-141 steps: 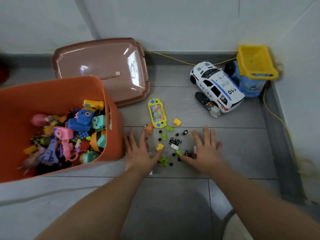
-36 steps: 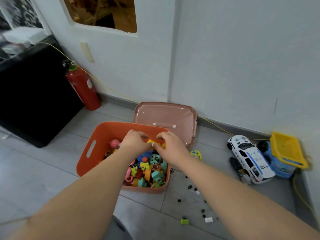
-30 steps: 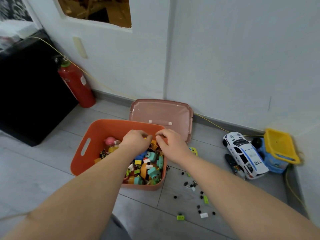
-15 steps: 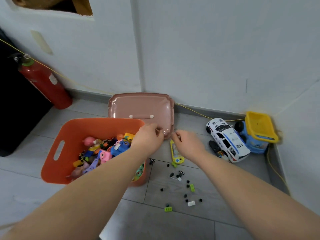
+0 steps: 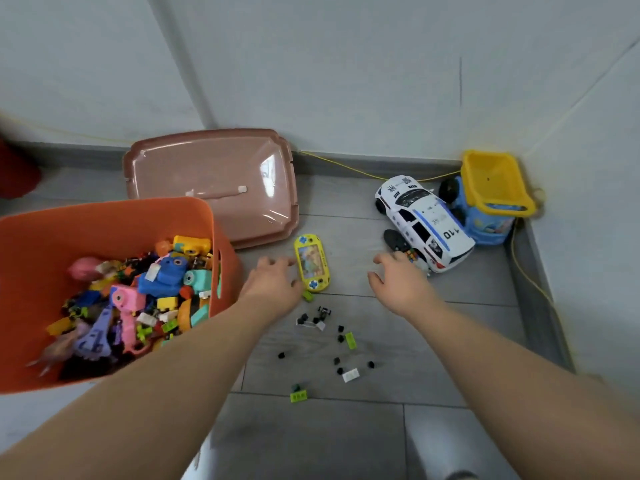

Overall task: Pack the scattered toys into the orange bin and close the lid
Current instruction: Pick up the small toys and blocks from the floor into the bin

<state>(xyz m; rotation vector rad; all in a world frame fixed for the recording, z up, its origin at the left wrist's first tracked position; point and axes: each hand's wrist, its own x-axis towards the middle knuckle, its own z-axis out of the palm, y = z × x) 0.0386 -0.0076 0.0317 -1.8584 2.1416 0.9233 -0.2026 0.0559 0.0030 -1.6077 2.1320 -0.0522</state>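
The orange bin stands on the floor at left, holding several colourful toys. Its pinkish-brown lid lies flat behind it near the wall. A yellow handheld game toy lies on the tiles right of the bin. My left hand hovers open just left of the game toy, fingertips near it. My right hand is open, empty, right of the game, close to the white police car. Several small black, green and white bricks are scattered below both hands.
A blue toy truck with a yellow bucket sits in the corner behind the car. A small black item and a cube puzzle lie beside the car. A yellow cord runs along the skirting. A red object shows at the left edge.
Both hands have left the bin, empty, and come down to the floor on either side of the yellow game toy. The view has tilted down toward the tiles.
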